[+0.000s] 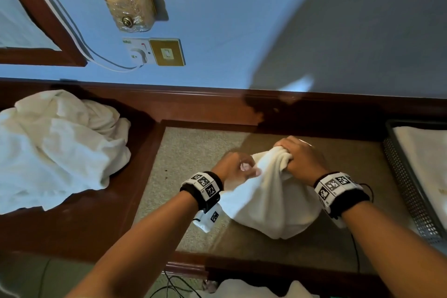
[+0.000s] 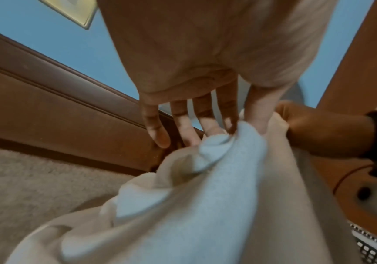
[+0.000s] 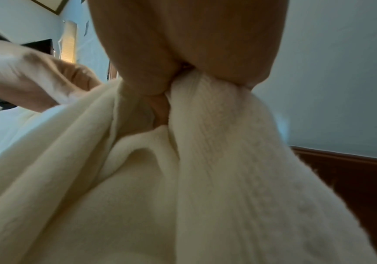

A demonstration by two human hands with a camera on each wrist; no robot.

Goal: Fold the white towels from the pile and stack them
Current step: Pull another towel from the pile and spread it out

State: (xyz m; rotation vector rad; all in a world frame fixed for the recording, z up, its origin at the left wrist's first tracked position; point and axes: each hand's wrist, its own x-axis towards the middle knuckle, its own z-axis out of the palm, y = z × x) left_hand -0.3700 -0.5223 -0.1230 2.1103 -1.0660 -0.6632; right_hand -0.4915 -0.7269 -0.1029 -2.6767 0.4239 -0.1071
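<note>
A white towel (image 1: pixel 268 203) hangs bunched between both hands above the speckled stone inlay (image 1: pixel 193 152) of a wooden table. My right hand (image 1: pixel 287 155) grips the gathered top of the towel in a fist; in the right wrist view the hand (image 3: pixel 169 85) squeezes ribbed folds of the towel (image 3: pixel 183 178). My left hand (image 1: pixel 254 172) is just left of it and pinches an edge of the towel (image 2: pixel 205 196) between thumb and forefinger (image 2: pixel 242 130), the other fingers held straight. The pile of crumpled white towels (image 1: pixel 60 147) lies on the table's left side.
A dark mesh basket (image 1: pixel 406 191) at the right edge holds a folded white towel (image 1: pixel 425 157). A wooden rail and blue wall with a switch plate (image 1: pixel 167 52) stand behind the table. Cables (image 1: pixel 174 283) and more white cloth (image 1: pixel 242 288) lie below the front edge.
</note>
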